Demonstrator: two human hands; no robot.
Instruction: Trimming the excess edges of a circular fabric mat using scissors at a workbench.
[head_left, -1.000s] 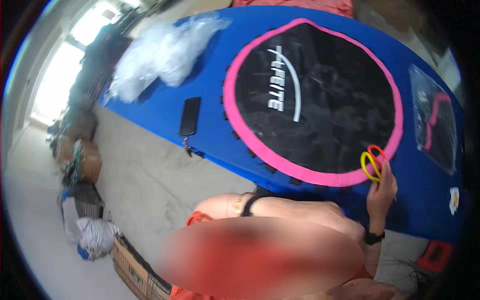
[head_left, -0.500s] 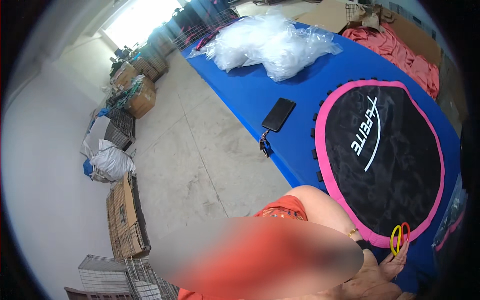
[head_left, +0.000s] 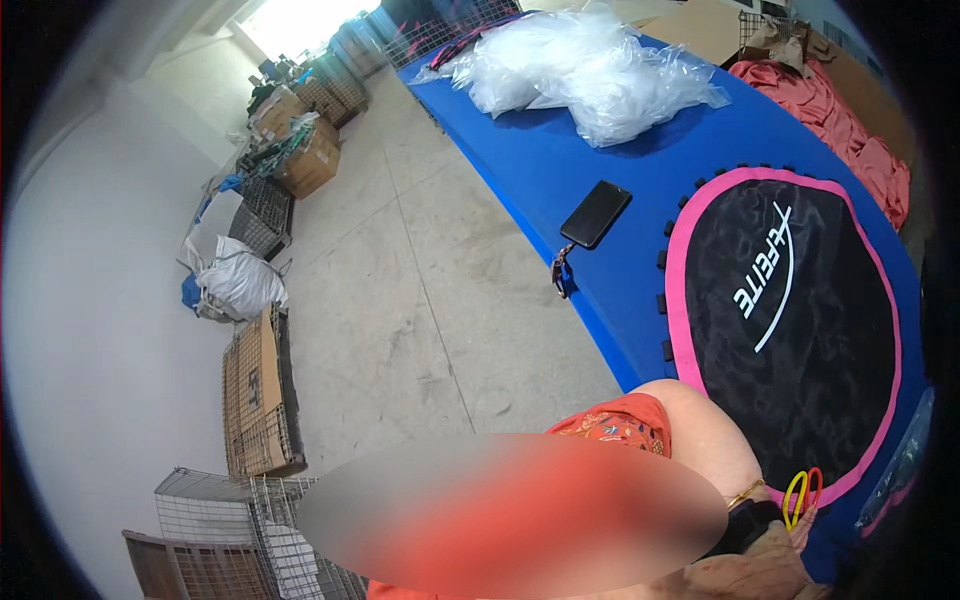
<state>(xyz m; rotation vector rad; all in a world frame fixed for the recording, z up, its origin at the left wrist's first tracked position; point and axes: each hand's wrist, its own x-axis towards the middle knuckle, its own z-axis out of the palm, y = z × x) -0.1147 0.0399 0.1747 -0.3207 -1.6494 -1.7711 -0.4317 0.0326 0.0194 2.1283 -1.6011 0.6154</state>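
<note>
At the lower right, a yellow loop (head_left: 795, 499) and a red loop (head_left: 815, 487) stand side by side at the fingertips of my right hand (head_left: 804, 530), its fingers pressed together. My left hand (head_left: 752, 574) is beside it, its fingers mostly hidden; a gold bracelet and something black show at that wrist. Just beyond the hands lies a round black mat (head_left: 790, 400) with a pink border and black tabs along its edge. It rests flat on the blue table (head_left: 540, 190), white lettering on its face.
Clear plastic bags (head_left: 600, 75) are heaped on the table's far end. A black phone (head_left: 597, 214) with a strap lies near the left edge. Packed plastic (head_left: 900, 445) sits at the right edge, pink fabric (head_left: 830, 120) beyond the table. Wire cages (head_left: 260, 400) and cartons (head_left: 308, 165) line the wall.
The view has shifted, so the table and mat appear farther right. My left forearm has come nearer the loops, and its elbow covers more of the mat's near edge. The loops stay at the fingertips.
</note>
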